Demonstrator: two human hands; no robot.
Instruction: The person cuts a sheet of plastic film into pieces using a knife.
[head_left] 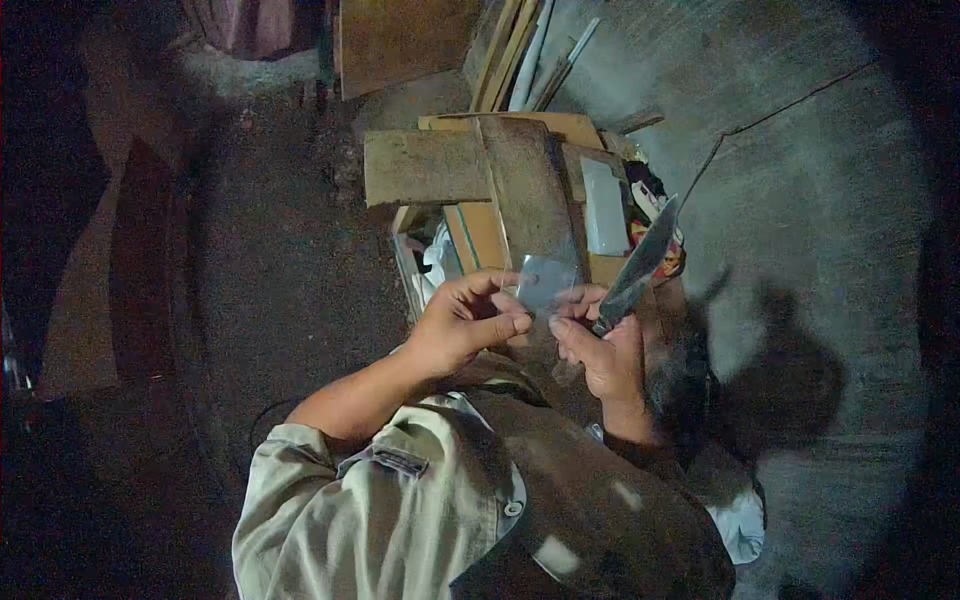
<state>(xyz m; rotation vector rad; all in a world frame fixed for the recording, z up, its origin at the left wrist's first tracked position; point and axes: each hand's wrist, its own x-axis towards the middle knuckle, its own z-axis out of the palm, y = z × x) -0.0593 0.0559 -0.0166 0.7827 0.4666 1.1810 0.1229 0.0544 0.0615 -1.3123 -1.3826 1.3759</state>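
Looking down past ourselves, we see one grey wall (pixel 830 180) on the right, crossed by one thin dark line and carrying our shadow, and one dark floor (pixel 265 240) on the left. Next in size comes our own clothing: one pale sleeve (pixel 340 530) and one brown garment front (pixel 600 490), with one round button between them.

Ahead of us sits one heap of cardboard (pixel 520 180), two worn flaps crossing on its top. Behind it stands one brown panel (pixel 405 45); to the panel's right, two pale rods (pixel 532 55) lean among several brown strips, too dim to count surely. One white rectangular piece (pixel 605 205) lies at the heap's right side.

We have two bare hands, held near each other over the near side of the heap. One knife (pixel 645 260) rises from our right hand (pixel 605 360), blade slanting up and right, its dark handle within that hand. The right grip is closed around the handle while its thumb and a finger also pinch the sheet's right edge. Our left hand (pixel 450 320) has its grip pinching the left edge. Smallest, one clear sheet (pixel 547 285) spans the two hands.
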